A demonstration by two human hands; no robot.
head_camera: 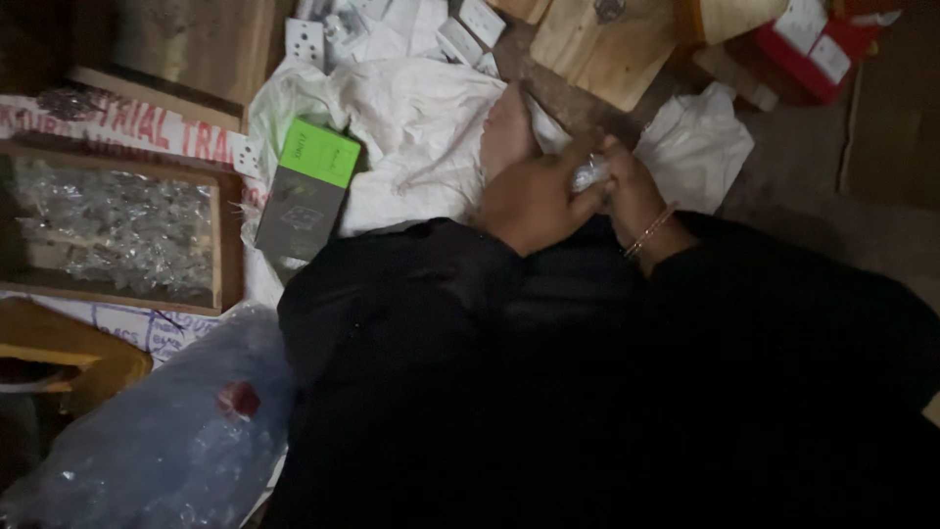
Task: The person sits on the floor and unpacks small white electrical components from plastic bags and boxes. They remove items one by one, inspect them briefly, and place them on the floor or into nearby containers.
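Both my hands meet above my lap in black cloth. My left hand (537, 201) and my right hand (632, 191), which wears a thin bracelet, are closed together around a small shiny, clear-wrapped item (590, 174). What the item is stays too small and blurred to tell. A bare foot (506, 127) rests on a white sack (411, 108) just beyond the hands.
A green and grey box (305, 186) lies on the sack at left. A wooden tray of clear packets (117, 230) sits far left, a clear plastic bag (166, 431) lower left. White sockets (470, 24), wooden boards (597, 44), a red box (818, 54) lie at the top.
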